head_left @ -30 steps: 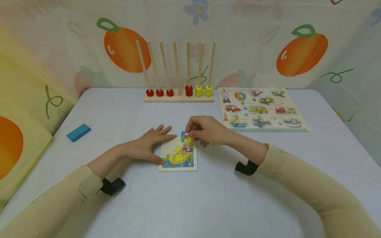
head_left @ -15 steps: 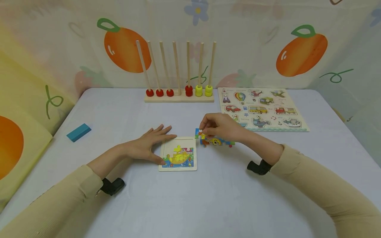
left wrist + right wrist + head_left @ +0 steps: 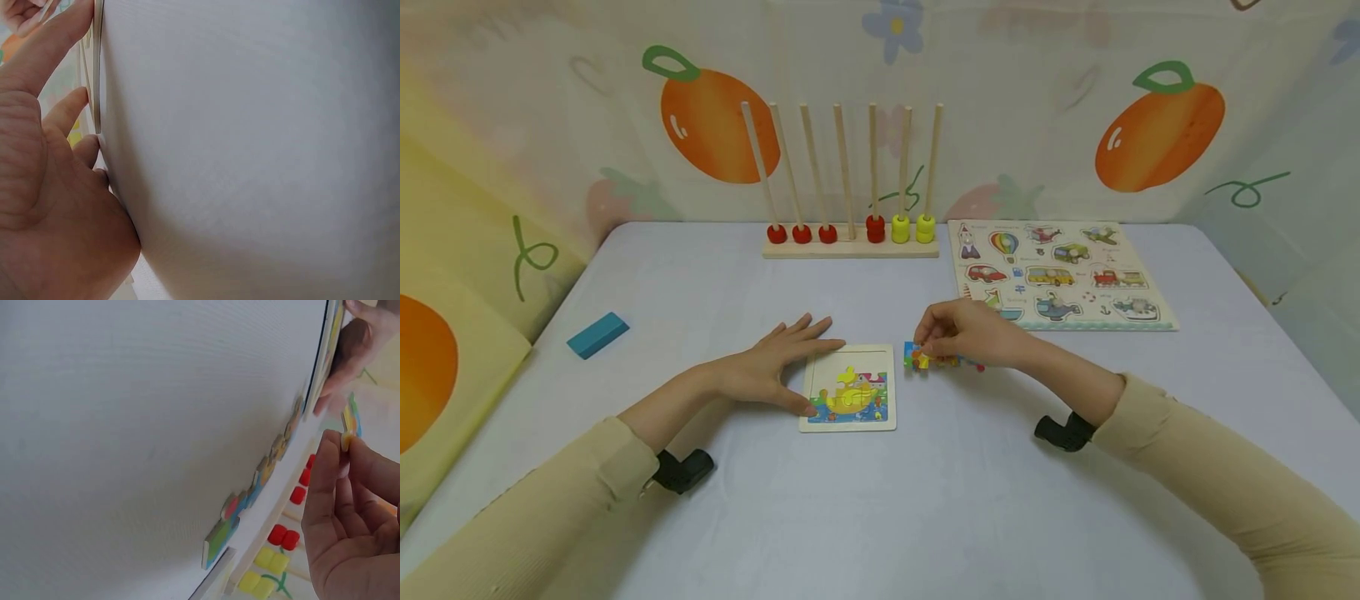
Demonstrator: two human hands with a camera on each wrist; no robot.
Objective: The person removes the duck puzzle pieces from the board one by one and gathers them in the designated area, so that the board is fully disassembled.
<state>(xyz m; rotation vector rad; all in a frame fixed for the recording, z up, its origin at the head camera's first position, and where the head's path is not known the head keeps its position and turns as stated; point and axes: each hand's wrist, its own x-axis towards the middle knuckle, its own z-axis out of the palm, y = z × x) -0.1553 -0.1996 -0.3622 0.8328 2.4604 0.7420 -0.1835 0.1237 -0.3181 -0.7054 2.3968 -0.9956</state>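
My right hand (image 3: 973, 333) pinches a small jigsaw piece (image 3: 348, 428) between thumb and fingertip, clear of the table in the right wrist view. Close beneath it, a row of loose jigsaw pieces (image 3: 267, 470) lies on the cloth, partly hidden by the hand in the head view. To their left is a square wooden puzzle tray (image 3: 891, 400). Its lower part holds fitted pieces showing a yellow duck (image 3: 850, 398); the upper part is bare. My left hand (image 3: 767, 367) spreads its fingers along the tray's left side, thumb and fingertips touching its edge.
Behind stands a wooden peg rack (image 3: 850, 250) with red and yellow beads. A vehicle picture board (image 3: 1078, 292) lies at the back right, just beyond my right hand. Far left is a blue block (image 3: 598, 335).
My right hand has moved right with the pinched piece, from above the tray's top edge to over the loose pieces, then slightly lower. My left hand and the tray have stayed put.
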